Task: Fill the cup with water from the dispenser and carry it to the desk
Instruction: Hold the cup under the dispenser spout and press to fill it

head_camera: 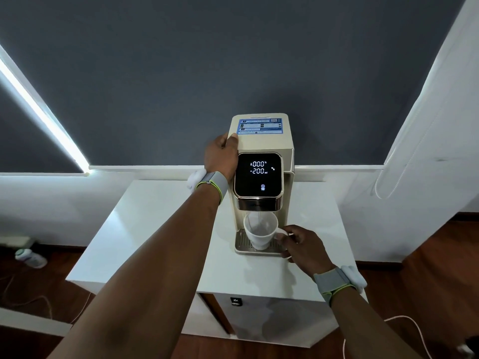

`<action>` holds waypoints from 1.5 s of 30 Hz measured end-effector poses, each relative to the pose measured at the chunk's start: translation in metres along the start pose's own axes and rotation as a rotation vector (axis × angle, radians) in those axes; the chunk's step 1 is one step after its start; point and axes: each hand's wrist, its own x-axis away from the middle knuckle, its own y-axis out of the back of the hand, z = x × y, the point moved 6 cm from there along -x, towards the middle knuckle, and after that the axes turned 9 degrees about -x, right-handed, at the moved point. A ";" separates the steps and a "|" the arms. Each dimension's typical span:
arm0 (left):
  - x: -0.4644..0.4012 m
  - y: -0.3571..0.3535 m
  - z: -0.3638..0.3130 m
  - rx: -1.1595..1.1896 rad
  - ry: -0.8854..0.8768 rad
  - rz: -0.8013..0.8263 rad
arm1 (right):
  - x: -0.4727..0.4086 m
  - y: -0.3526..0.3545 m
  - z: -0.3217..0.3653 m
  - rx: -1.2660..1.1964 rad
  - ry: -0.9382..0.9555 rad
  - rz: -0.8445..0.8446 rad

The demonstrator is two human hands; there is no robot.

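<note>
A cream water dispenser (pixel 269 143) stands on a white cabinet top, its black screen lit with numbers. Under its spout a white cup (pixel 260 233) stands upright on the metal drip tray (pixel 242 242), and a thin stream of water runs into it. My right hand (pixel 304 248) grips the cup's handle from the right. My left hand (pixel 221 155) rests on the dispenser's upper left edge, fingers wrapped over the top corner. Both wrists carry grey bands.
The white cabinet (pixel 155 229) stands against a white sill and a dark blue blind. A bottle (pixel 29 257) lies on the wooden floor at left. Cables trail on the floor at left and at lower right (pixel 404 320). A blind cord (pixel 388 172) hangs at right.
</note>
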 end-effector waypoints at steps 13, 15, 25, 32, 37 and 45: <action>-0.001 0.001 0.001 -0.054 0.028 -0.021 | -0.001 -0.002 -0.005 -0.016 -0.027 -0.001; -0.001 0.001 0.000 -0.058 0.030 -0.014 | -0.001 -0.002 -0.006 -0.016 -0.025 -0.003; 0.000 0.001 0.001 -0.014 0.032 -0.018 | -0.001 -0.002 -0.009 -0.021 -0.005 0.009; 0.000 0.000 0.002 -0.015 0.057 -0.005 | -0.003 -0.002 -0.011 -0.044 -0.025 0.010; 0.002 0.001 0.000 -0.025 0.052 -0.025 | -0.002 -0.002 -0.012 -0.053 -0.035 0.014; -0.001 0.000 0.002 -0.005 0.052 -0.030 | -0.004 -0.002 -0.012 -0.030 -0.014 0.020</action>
